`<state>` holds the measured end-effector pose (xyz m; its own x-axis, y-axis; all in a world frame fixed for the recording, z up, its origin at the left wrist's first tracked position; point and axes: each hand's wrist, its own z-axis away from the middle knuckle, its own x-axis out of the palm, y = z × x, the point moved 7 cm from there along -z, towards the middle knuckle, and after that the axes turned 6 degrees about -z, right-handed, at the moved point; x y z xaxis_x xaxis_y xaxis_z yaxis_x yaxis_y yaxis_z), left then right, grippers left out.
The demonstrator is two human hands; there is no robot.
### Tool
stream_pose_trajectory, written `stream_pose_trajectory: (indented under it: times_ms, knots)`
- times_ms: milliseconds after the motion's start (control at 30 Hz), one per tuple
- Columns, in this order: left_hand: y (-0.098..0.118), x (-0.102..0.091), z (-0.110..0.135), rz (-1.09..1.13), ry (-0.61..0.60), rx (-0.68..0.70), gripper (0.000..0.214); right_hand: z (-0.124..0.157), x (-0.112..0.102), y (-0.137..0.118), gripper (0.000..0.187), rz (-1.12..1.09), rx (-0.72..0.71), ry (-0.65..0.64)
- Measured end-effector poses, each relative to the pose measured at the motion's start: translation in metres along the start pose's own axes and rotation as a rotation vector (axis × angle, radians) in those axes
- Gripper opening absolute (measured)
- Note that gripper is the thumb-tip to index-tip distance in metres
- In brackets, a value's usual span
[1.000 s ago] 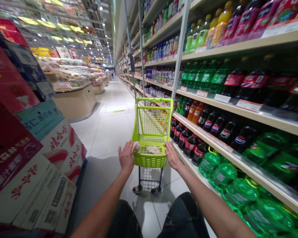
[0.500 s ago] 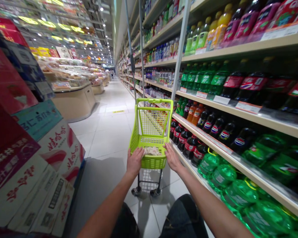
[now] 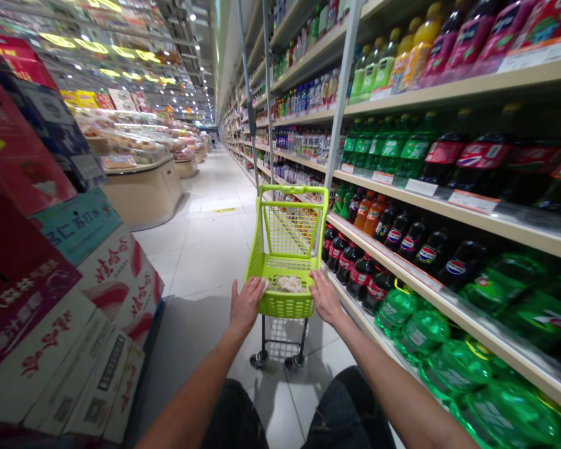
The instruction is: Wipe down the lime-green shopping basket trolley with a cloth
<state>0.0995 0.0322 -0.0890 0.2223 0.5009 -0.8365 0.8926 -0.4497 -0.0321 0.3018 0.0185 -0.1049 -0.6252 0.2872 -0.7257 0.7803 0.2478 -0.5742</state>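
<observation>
Lime-green plastic makes the small cart [image 3: 284, 307] seem light and stiff; in the head view it stands on the floor [image 3: 201, 262], just left of the bottle shelves [image 3: 537, 234]. Left hand [image 3: 247, 304] rests fingers over its near-left rim, grip unclear; right hand [image 3: 325, 297] lies flat-fingered against the near-right corner, clasping nothing. Both corners look sound holds. Crumpled pale cloth [image 3: 290, 284] inside looks soft.

We see a lime-green cart [image 3: 286, 305] standing upright; inside the cart, toward its near end, we see a pale, crumpled, cloth-like bundle [image 3: 290, 285].
</observation>
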Motion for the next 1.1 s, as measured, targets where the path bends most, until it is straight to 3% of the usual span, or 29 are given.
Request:
stream_pose_trajectory:
  times_ms: [67,167,233,300,367,467,533,667,767,933,1100]
  knots:
    - [0.013,0.003,0.000,-0.007,0.005,0.010,0.033,0.001,0.004,-0.004,0.054,0.034,0.009,0.020]
    - [0.071,0.013,-0.007,0.021,0.043,0.176,0.030,0.003,0.009,-0.007,0.055,0.069,0.020,0.028]
    - [0.094,0.018,-0.010,0.026,0.066,0.239,0.029,0.004,0.009,-0.005,0.053,0.096,0.018,0.013]
    - [0.088,0.017,-0.009,0.025,0.054,0.275,0.031,0.004,0.005,-0.002,0.051,0.125,0.012,-0.003]
    - [0.056,0.013,-0.005,0.011,0.017,0.251,0.034,0.003,-0.001,0.002,0.050,0.144,0.016,-0.011]
    - [-0.001,0.005,-0.003,-0.042,-0.015,0.078,0.037,0.002,-0.005,-0.001,0.049,0.188,0.042,-0.017]
    - [-0.011,0.004,-0.004,-0.035,-0.039,0.045,0.035,0.004,-0.001,-0.012,0.049,0.241,0.035,-0.021]
    - [0.017,0.012,-0.011,0.054,-0.074,0.090,0.028,0.014,0.022,-0.048,0.045,0.272,-0.099,-0.104]
    - [0.033,0.015,-0.016,0.102,-0.117,0.118,0.025,0.019,0.030,-0.056,0.044,0.252,-0.119,-0.127]
    - [0.043,0.010,-0.019,0.101,-0.152,0.098,0.019,0.020,0.021,-0.039,0.045,0.231,-0.155,-0.160]
    - [0.080,0.006,-0.021,0.119,-0.154,0.137,0.018,0.022,-0.001,-0.011,0.043,0.252,-0.164,-0.135]
